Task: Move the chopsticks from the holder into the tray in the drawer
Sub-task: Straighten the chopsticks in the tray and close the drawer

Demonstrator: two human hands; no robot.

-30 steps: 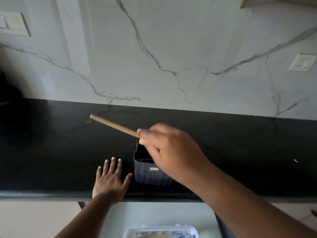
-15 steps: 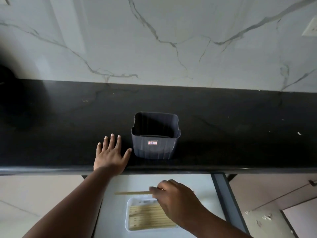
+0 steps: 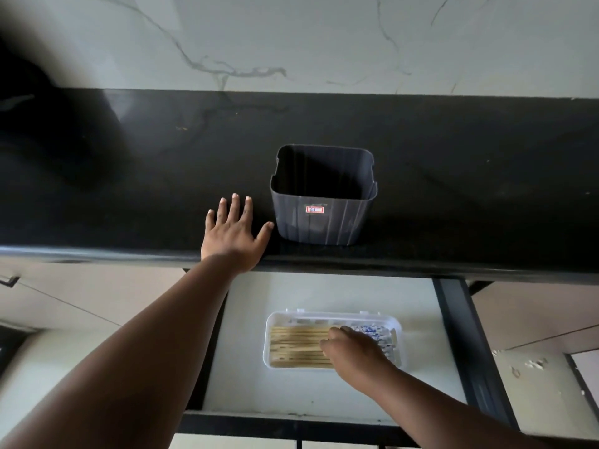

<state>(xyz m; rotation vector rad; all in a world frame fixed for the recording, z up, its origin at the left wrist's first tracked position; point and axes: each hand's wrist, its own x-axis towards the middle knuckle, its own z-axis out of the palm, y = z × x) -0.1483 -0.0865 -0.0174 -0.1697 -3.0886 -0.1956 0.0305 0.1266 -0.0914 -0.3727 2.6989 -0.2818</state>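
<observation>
The dark grey holder [image 3: 321, 218] stands on the black counter [image 3: 129, 189], and its inside looks bare. Below it, the white tray [image 3: 334, 317] lies in the open drawer [image 3: 291, 393] with several wooden chopsticks [image 3: 298, 345] side by side, patterned ends to the right. My right hand [image 3: 353, 351] is down in the tray, its curled fingers on a chopstick among the others. My left hand [image 3: 231, 231] rests flat on the counter, fingers spread, thumb just left of the holder.
A marble wall rises behind the counter. A dark shape sits at the counter's far left. The drawer's dark side rail [image 3: 453, 319] runs along the right, with pale cabinet fronts on both sides.
My right hand carried a chopstick from above the holder down into the drawer and now has it lying in the tray. My left hand stayed flat on the counter.
</observation>
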